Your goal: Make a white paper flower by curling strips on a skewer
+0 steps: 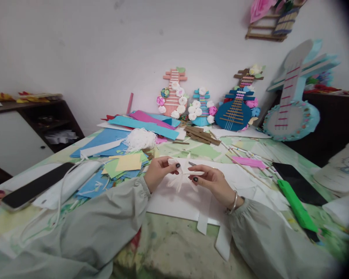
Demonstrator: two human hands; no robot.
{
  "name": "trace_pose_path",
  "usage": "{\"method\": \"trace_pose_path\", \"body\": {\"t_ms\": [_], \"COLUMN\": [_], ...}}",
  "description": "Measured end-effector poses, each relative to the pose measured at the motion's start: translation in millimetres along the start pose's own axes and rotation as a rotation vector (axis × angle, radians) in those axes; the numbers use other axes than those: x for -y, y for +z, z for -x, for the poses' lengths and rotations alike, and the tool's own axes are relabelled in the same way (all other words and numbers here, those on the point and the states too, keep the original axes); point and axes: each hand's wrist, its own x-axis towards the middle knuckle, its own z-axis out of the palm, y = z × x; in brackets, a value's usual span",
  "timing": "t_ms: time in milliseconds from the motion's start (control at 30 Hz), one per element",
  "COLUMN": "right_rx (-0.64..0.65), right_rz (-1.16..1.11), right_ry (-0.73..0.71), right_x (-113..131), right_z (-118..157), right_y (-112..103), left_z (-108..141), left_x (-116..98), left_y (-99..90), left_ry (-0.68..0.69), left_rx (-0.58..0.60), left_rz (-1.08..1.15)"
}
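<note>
A white paper flower (178, 181) with long narrow petals spreads out between my two hands, just above a white sheet (171, 201). My left hand (160, 172) pinches one of its petals between thumb and fingers. From the other side, my right hand (211, 179) grips a petal, its thumb below and fingers above. A small dark pointed thing (192, 163) shows by the right fingertips; what it is I cannot make out. White paper strips (204, 217) stick out over the sheet's near edge, below my right hand.
Colored paper squares (128, 162), a white string bundle (141, 139) and a black phone (37, 186) lie to the left. On the right are a green cutter (296, 205) and a dark phone (298, 182). Decorated paper instruments (234, 114) lean against the wall.
</note>
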Motion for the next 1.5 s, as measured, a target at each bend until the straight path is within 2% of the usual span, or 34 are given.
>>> {"method": "trace_pose_path", "body": {"t_ms": [100,233,367,633,733,767,833,900,1000,1100,1200,1300,1400,1500], "right_rx": [-0.056,-0.068,-0.082,-0.025,-0.003,-0.020,-0.123,-0.339,-0.535,-0.653,-0.666,-0.657,-0.701,-0.756], "right_rz": [-0.023,-0.089,-0.125,-0.191,-0.203,-0.140,0.174,0.778,1.050,1.224,1.309,1.343,1.372,1.386], "right_ry": [-0.002,0.027,0.056,0.041,0.032,0.022,0.002,0.009,0.077,0.216,0.343,0.406,0.442,0.411], "right_x": [0,0,1,-5,-1,1,8,15,18,11,-1,-10,-14,-9], "right_z": [1,2,2,-1,-2,-3,-6,-8,-7,-2,0,-1,-2,-3], "right_y": [4,6,4,-3,-5,-8,-22,-46,-94,-137,-161,-167,-163,-156], "left_z": [5,12,17,17,19,19,20,19,17,15,14,14,14,14], "left_x": [1,0,2,4,2,2,2,2,2,-2,-5,-4,0,4], "left_y": [6.3,14.2,16.7,15.9,17.7,18.1,18.7,18.9,18.6,17.1,15.5,15.7,17.9,19.4], "left_ry": [-0.091,-0.189,-0.290,-0.365,-0.396,-0.414,-0.454,-0.483,-0.515,-0.545,-0.540,-0.488,-0.406,-0.345], "left_rx": [0.067,0.154,0.261,0.321,0.299,0.276,0.223,0.177,0.113,0.098,0.120,0.143,0.116,0.090], "left_rz": [0.112,0.251,0.298,0.377,0.407,0.407,0.407,0.417,0.473,0.633,0.742,0.712,0.562,0.477]}}
